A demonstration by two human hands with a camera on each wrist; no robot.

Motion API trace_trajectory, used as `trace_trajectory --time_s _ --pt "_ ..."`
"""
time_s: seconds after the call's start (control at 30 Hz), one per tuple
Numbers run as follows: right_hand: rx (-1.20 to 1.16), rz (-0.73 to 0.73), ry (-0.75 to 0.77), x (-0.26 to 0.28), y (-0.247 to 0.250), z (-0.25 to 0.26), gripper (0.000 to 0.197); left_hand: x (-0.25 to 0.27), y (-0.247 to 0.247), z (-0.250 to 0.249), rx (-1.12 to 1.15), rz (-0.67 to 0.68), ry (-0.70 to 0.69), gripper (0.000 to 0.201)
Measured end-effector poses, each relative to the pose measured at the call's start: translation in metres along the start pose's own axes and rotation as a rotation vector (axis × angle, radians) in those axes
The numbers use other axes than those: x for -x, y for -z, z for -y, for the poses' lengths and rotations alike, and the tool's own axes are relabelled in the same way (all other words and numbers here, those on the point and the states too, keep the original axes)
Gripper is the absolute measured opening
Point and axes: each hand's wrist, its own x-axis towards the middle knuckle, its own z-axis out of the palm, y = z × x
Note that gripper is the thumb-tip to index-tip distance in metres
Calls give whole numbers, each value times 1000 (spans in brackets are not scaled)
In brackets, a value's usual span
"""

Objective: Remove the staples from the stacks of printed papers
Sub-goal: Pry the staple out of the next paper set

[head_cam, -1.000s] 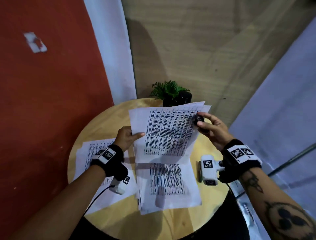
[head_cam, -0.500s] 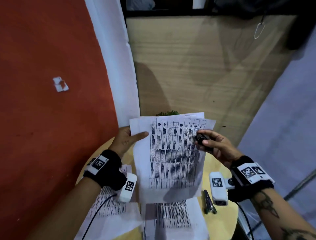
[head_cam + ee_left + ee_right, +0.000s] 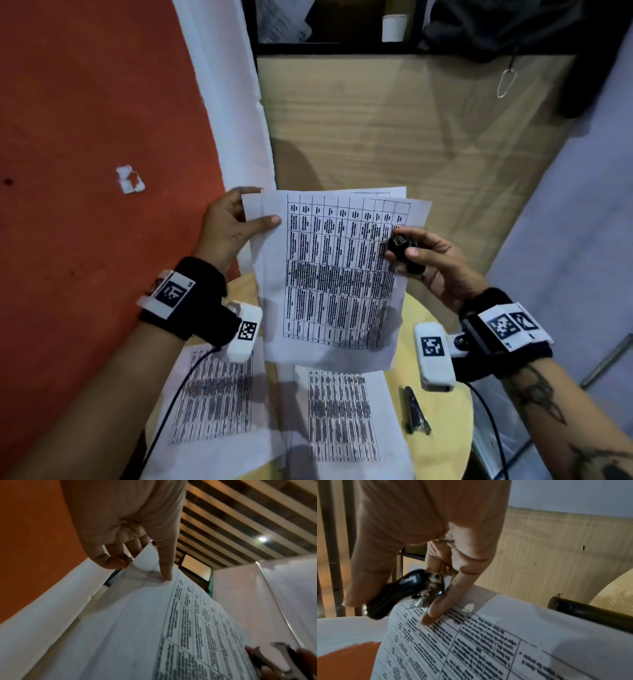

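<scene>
Above the counter, held stack: printed papers [image 3: 329, 274], upright.
Left hand [image 3: 227, 228]: pinches the stack's upper left corner, thumb in front.
Right hand [image 3: 433, 262]: grips a black staple remover [image 3: 402, 251] at the stack's right edge.
Counter [image 3: 445, 438]: two more paper stacks [image 3: 342, 418], dark tool [image 3: 416, 414] lying beside them.

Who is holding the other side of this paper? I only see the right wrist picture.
Observer: The left hand pinches the held papers at their top left corner.
Operator: Is anything on the table?
Observer: Yes, a left stack and a right stack of printed papers lie on the round table.
Operator: Anything else?
Observer: A thin dark object lies beside the right stack; I cannot tell what it is.
</scene>
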Motion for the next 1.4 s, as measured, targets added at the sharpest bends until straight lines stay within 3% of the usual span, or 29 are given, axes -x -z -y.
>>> trace_trajectory --time_s 0.07,0.17,0.2,0.27,0.33,0.53,0.67,0.83,0.9,1.0,1.07,1.13,1.2,1.3,1.4 --pt "5 3 5 1 -2 1 62 -6 3 -9 -198 -17 -137 60" --pt "-1 1 2 3 -4 1 62 -7 -7 -31 -777 12 -323 59" --pt "-4 0 2 3 -4 1 62 -6 -13 -39 -957 44 -313 56" --pt "-6 -3 1 5 -6 -1 62 -7 -25 -48 -1091 140 -272 45" --pt "-10 -12 2 6 -8 -1 63 -12 -32 -51 -1066 237 -239 31" --pt "-7 -25 15 11 -9 3 63 -19 -33 -50 -778 476 -128 18" --pt "-14 -38 28 15 -5 2 62 -18 -23 -52 -637 507 -147 38" --pt "-11 -89 22 17 -10 -2 62 -14 -17 -50 -522 507 -100 33" --pt "38 -204 77 17 -18 -4 66 -12 -19 -51 -500 502 -102 26" --pt "198 -570 299 13 -31 -9 56 -13 -20 -52 -460 495 -113 29" --pt "354 -712 434 12 -48 -7 57 -12 -21 -52 -448 499 -118 22" --pt "544 -703 528 9 -66 -4 66 -11 -23 -54 -460 496 -136 18" --pt "728 -633 564 4 -86 1 59 -10 -23 -58 -464 490 -146 16" --pt "841 -449 544 -3 -111 6 55 -9 -22 -65 -472 481 -151 17" --pt "1019 -392 549 -6 -120 6 61 -6 -21 -72 -441 472 -135 18"
